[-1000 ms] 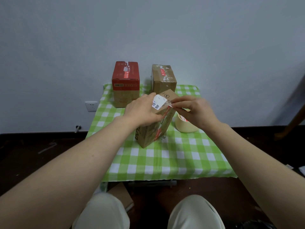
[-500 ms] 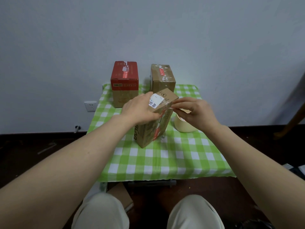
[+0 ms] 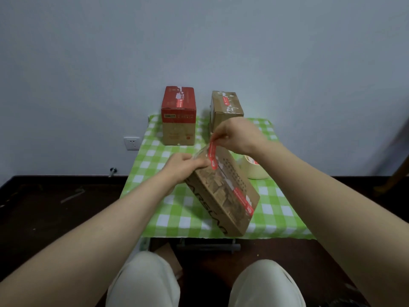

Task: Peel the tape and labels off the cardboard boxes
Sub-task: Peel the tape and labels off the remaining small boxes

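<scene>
One brown box stands behind (right hand overlaps it).

A long box of brown card lies tilted, its far end gripped by the left fingers, red-printed tape lifting off its top into the pinching right fingers, with a red-topped box and a tape-scarred box upright beyond them.

Left arm, right arm: bare all way up. Left hand, right hand: bare too. Pale cream trousers over both knees, soft folds.
</scene>
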